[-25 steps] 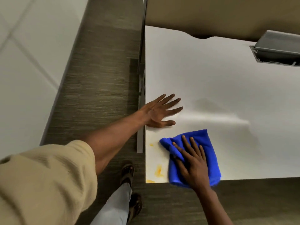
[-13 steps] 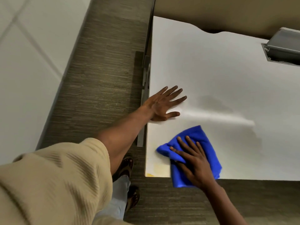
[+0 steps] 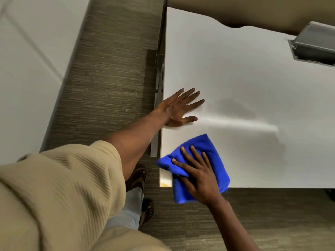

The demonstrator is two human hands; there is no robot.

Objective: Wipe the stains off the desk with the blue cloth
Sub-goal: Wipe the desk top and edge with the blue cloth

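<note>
Nearest the camera a beige ribbed sleeve point(image 3: 59, 187) fills the lower left, with a light trouser leg point(image 3: 130, 209) and two sandalled feet point(image 3: 138, 178) below it on the grey-brown carpet point(image 3: 108, 87). Just beyond, at the desk's near left corner, the right hand point(image 3: 201, 176) lies flat on the cloth point(image 3: 215, 165), fingers straight and spread, palm pressing the blue fabric down onto the white desk point(image 3: 244, 78). The cloth is folded; it covers the corner, its left tip reaches the desk's left edge, and its near part hangs over the front edge beneath the wrist. A small patch of desk shows between the cloth and the corner, carrying a yellow stain point(image 3: 164, 184) right at the edge. Farther along the left edge the left hand point(image 3: 178, 109) rests palm down on the bare desktop, fingers straight and fanned out, thumb pointing right, holding nothing; it sits apart from the cloth. A soft shadow and a pale streak run right from that hand across the surface. At the far right a grey hatch point(image 3: 315, 42) stands open in the desktop. A tan wall point(image 3: 235, 9) runs behind the desk's far edge.
</note>
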